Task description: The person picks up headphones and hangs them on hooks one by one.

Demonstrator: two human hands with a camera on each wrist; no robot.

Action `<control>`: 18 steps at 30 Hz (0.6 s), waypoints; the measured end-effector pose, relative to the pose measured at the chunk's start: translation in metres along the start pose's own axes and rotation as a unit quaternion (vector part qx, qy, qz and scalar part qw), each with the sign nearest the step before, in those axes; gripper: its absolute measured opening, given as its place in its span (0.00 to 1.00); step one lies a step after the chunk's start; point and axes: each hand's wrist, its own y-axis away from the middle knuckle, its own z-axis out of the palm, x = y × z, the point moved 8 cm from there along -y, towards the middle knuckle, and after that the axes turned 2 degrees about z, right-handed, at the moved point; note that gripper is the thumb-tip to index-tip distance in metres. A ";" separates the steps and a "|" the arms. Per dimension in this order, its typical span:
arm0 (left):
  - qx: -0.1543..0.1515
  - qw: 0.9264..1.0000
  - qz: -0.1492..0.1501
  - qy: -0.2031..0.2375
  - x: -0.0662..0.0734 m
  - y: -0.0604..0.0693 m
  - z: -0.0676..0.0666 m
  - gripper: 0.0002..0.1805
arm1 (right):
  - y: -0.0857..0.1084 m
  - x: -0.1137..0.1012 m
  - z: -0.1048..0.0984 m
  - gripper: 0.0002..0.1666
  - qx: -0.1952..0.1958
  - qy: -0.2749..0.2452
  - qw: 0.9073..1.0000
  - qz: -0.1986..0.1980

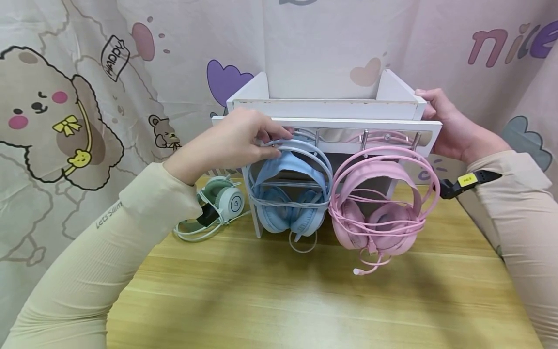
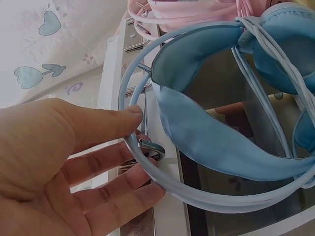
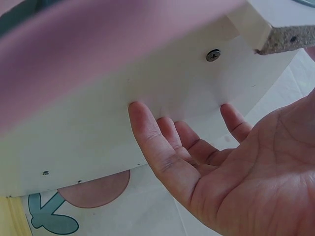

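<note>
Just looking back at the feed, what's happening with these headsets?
A person's left hand pinches the band of the blue headset beside a metal hook on the white rack. The right hand touches the rack's side. The pink headset hangs from the rack, next to the blue one. A white headset lies on the table, left of the rack.

A wooden table [image 1: 305, 295] carries a white rack [image 1: 324, 109] at twelve o'clock and white-and-green headphones [image 1: 231, 202] at ten o'clock.

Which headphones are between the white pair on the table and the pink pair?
The blue headphones, pinched by the left hand; the head view shows this.
</note>
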 end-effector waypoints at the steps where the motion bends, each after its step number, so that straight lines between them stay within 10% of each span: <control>1: 0.000 1.000 -0.003 0.000 -0.001 0.000 0.000 0.20 | 0.000 0.000 0.000 0.45 0.001 0.000 1.000 0.000; 18: 0.051 0.998 0.012 -0.039 0.004 0.009 -0.009 0.15 | 0.001 -0.003 -0.002 0.43 0.004 0.001 1.000 -0.002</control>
